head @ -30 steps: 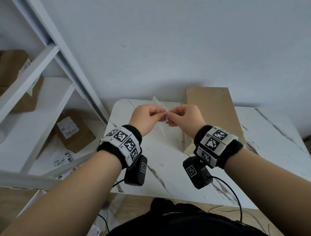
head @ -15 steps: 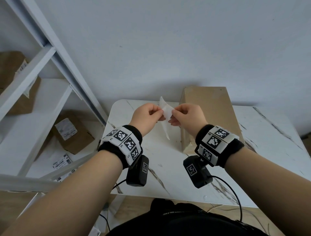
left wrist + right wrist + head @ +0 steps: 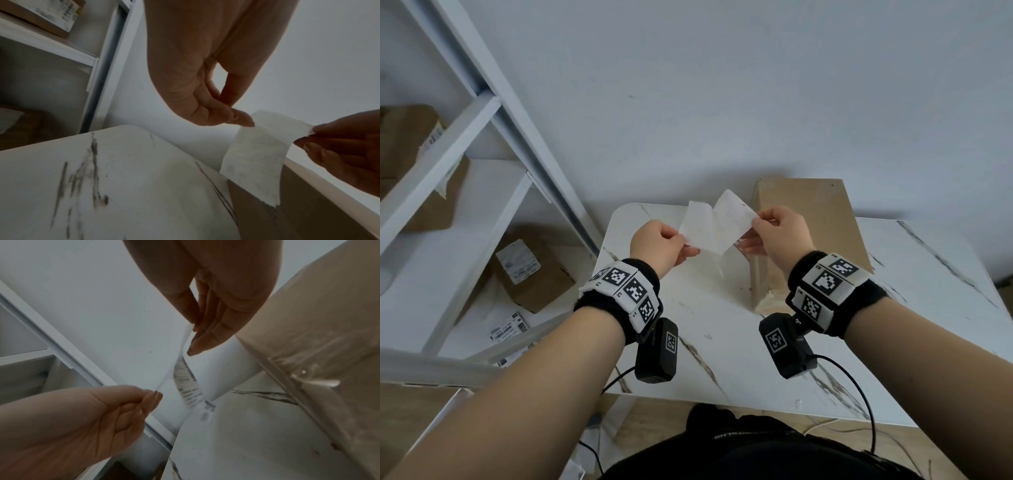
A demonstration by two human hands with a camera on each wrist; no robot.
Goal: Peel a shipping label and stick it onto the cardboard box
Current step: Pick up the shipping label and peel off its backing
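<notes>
Starting at the far left, we see a white shelf unit (image 3: 448,164) with several brown parcels (image 3: 534,274) on its boards, some bearing printed labels, and loose label sheets (image 3: 508,330) lying on the lowest board. Next comes our white marble-patterned table (image 3: 722,342), pushed against the pale wall.

Above the table's left part, our left hand (image 3: 659,245) is raised in the air, thumb and forefinger pinched together on the left edge of a white backing sheet (image 3: 700,228); the other fingers are curled into the palm. The left wrist view shows that pinch from below, fingertips (image 3: 242,120) closed on the paper's edge.

Joined to the backing along a lower fold is the shipping label (image 3: 732,212), partly peeled away so the two sheets open like a V between our hands, held clear of the table. In the right wrist view the printed face of the label (image 3: 187,378) is blurred, and we cannot read it.

Our right hand (image 3: 779,233) pinches the label's right corner between thumb and forefinger, the remaining fingers loosely extended beneath.

Just behind and right of that hand, the cardboard box (image 3: 808,219) stands on the table against the wall, its near face covered with glossy tape (image 3: 308,369).
</notes>
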